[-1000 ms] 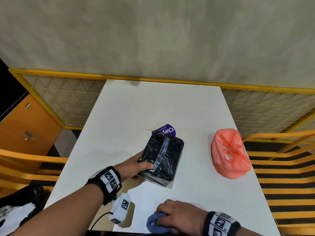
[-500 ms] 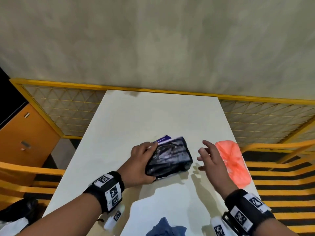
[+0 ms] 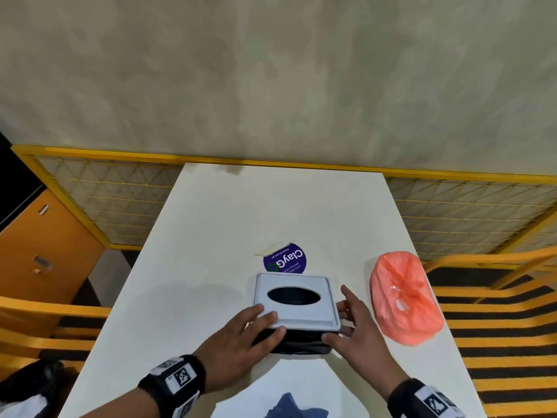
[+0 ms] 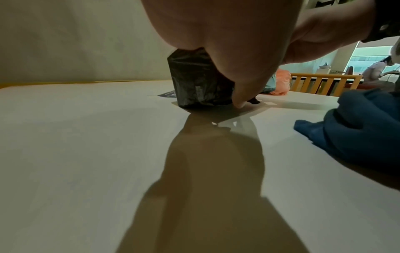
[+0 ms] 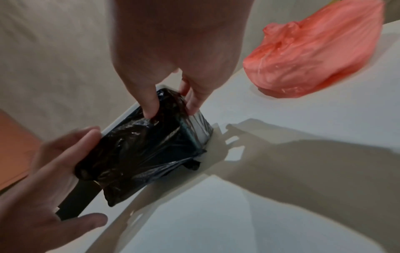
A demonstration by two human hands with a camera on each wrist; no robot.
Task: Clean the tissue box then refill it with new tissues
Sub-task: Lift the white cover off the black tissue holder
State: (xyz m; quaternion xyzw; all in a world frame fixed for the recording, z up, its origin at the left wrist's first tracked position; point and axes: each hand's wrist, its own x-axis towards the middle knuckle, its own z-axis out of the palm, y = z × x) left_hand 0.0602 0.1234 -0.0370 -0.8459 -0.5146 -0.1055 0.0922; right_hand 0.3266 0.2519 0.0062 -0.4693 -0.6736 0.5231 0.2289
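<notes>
The tissue box (image 3: 301, 315) stands on the white table (image 3: 211, 236), its white lid with a dark oval slot facing up and its sides wrapped in black plastic (image 5: 147, 145). My left hand (image 3: 262, 322) rests with fairly straight fingers over the lid's near left corner, and its thumb (image 4: 238, 85) points down beside the box (image 4: 194, 82). At the near right corner, my right hand (image 3: 343, 321) pinches the box between thumb and fingers (image 5: 171, 109). A pink-red plastic bag (image 3: 404, 300) of tissues lies to the right. The slot looks dark inside.
A crumpled blue cloth (image 3: 294, 407) lies at the table's near edge, close to my wrists. A round purple sticker (image 3: 284, 260) is on the table behind the box. Yellow mesh railing (image 3: 120, 206) borders the far side, and an orange cabinet (image 3: 39, 251) stands left.
The box has been turned from black side up to white lid up. My right hand left the blue cloth and came to the box's right side.
</notes>
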